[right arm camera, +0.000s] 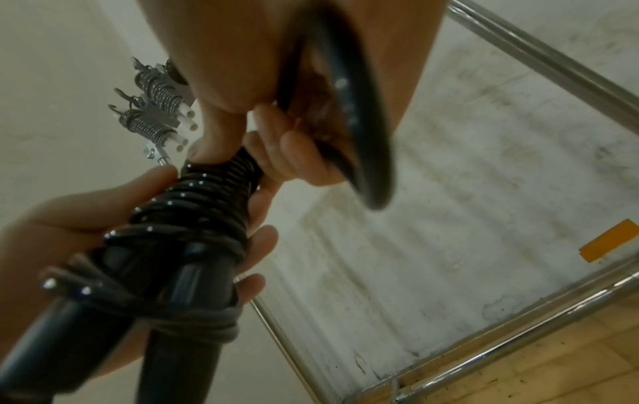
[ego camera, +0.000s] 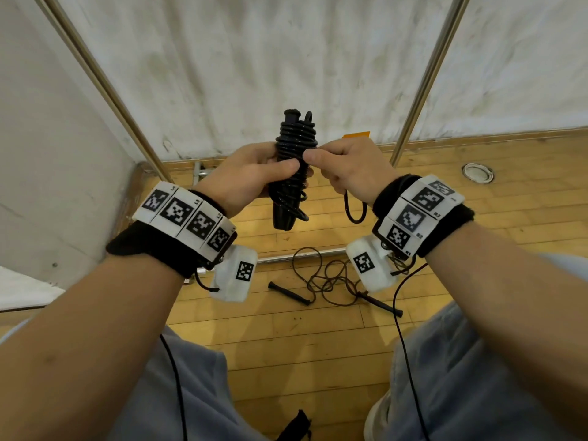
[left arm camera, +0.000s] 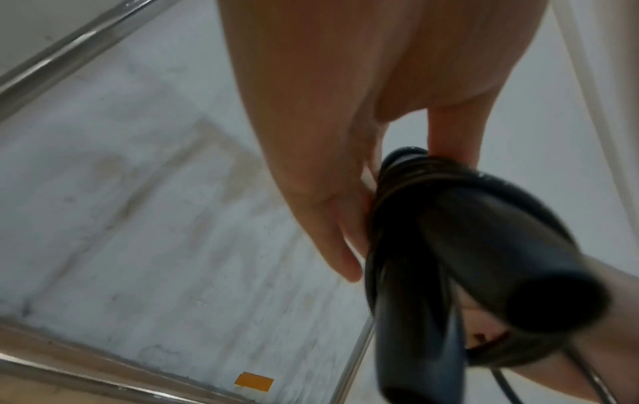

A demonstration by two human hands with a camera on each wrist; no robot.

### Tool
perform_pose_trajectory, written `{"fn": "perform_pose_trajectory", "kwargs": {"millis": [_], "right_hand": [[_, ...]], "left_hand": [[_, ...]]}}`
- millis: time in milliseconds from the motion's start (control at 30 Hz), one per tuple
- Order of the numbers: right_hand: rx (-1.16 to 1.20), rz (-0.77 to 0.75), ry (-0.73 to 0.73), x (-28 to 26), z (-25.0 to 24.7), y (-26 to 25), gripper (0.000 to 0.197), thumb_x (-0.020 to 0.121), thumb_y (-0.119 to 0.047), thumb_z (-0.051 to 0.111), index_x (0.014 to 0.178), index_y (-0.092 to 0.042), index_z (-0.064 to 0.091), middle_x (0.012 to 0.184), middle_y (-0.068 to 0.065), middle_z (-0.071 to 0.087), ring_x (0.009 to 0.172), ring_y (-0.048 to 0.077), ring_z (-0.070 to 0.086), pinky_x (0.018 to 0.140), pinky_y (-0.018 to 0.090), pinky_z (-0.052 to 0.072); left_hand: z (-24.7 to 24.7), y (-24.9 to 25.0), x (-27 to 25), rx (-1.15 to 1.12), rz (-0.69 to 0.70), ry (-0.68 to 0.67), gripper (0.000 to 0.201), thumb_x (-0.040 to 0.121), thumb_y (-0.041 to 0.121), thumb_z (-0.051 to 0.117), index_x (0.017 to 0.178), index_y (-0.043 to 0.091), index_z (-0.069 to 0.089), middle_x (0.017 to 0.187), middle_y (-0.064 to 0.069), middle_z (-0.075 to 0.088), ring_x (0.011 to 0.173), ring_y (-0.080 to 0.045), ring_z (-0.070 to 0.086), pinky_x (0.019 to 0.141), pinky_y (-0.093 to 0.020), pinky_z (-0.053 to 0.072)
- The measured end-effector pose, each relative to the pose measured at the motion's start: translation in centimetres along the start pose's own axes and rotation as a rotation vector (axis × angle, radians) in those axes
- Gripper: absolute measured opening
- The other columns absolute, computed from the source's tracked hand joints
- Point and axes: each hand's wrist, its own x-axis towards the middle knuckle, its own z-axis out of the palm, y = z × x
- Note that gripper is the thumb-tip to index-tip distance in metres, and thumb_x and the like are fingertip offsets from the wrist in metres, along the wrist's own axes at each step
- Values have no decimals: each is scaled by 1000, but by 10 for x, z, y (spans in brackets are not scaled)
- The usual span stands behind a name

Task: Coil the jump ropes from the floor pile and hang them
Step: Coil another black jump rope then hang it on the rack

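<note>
A black jump rope (ego camera: pixel 292 167) stands upright in front of me, its cord wound in tight turns round its two handles. My left hand (ego camera: pixel 251 173) grips the bundle (left arm camera: pixel 466 246) from the left, thumb across the coils (right arm camera: pixel 204 207). My right hand (ego camera: pixel 343 167) pinches the cord at the bundle's right side, and a short loop of cord (ego camera: pixel 354 208) hangs below its palm (right arm camera: pixel 345 109). A second black jump rope (ego camera: pixel 331 284) lies loose and tangled on the wooden floor below my hands, both handles showing.
Two slanted metal rack poles (ego camera: pixel 105 87) (ego camera: pixel 426 81) stand against a stained white wall. A low rail (ego camera: pixel 286 257) runs along the floor. Grey coiled ropes with white handles (right arm camera: pixel 155 109) hang on hooks up in the right wrist view. A round floor fitting (ego camera: pixel 477 173) sits at the right.
</note>
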Motion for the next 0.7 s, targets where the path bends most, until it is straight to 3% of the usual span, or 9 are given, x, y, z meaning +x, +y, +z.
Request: {"fn": "perform_pose_trajectory", "kwargs": {"millis": [100,200,233,367,433,500,633,700], "right_hand": [[-21,-17,-5,0,2,2,33,87,-37,63,58,-23,66,48,-7,47,44,11,42,48,22,41],[-28,9,-24,1,4,3,36,91,-34,59,75,-3,65,56,1,53,47,13,49,57,27,46],[-9,26,-37,1,5,3,34,92,-32,58,79,-1,66,58,1,54,48,13,50,57,27,46],[86,61,-87,1,14,1,24,96,-22,52,78,-15,65,61,-2,53,50,12,51,53,24,46],[80,65,-97,2,19,-1,25,96,-26,51,82,-11,65,64,-1,52,51,12,50,55,25,46],[39,59,-85,1,23,-2,31,93,-36,55,89,-8,68,62,-2,51,51,11,48,53,23,45],[9,31,-16,2,25,-3,24,88,-41,61,79,-20,69,55,-3,48,47,8,44,47,18,41],[9,40,-49,4,24,-3,25,88,-41,61,78,-19,68,51,-8,49,47,8,46,51,21,42]], "left_hand": [[4,-1,0,62,53,105,24,93,6,55,117,6,58,102,-11,67,95,-26,66,84,-36,56],[7,-4,4,143,90,225,30,89,6,62,118,0,56,98,-11,66,84,-19,65,81,-34,57],[7,-5,5,168,94,253,33,88,7,65,118,-1,56,97,-11,66,80,-16,66,78,-32,57],[4,-9,6,330,123,358,36,81,20,74,111,13,54,95,-2,65,72,-2,65,66,-19,54],[5,-11,7,397,118,414,39,79,27,76,109,18,52,94,2,64,75,-5,65,67,-21,55],[6,-11,7,407,105,441,43,76,31,77,109,20,51,92,3,63,68,-4,66,60,-20,55],[10,-11,8,460,84,436,48,72,37,77,111,23,52,91,4,62,66,-7,67,60,-24,56],[10,-10,8,493,84,423,47,72,37,77,111,22,56,91,7,63,67,-2,65,57,-16,52]]}}
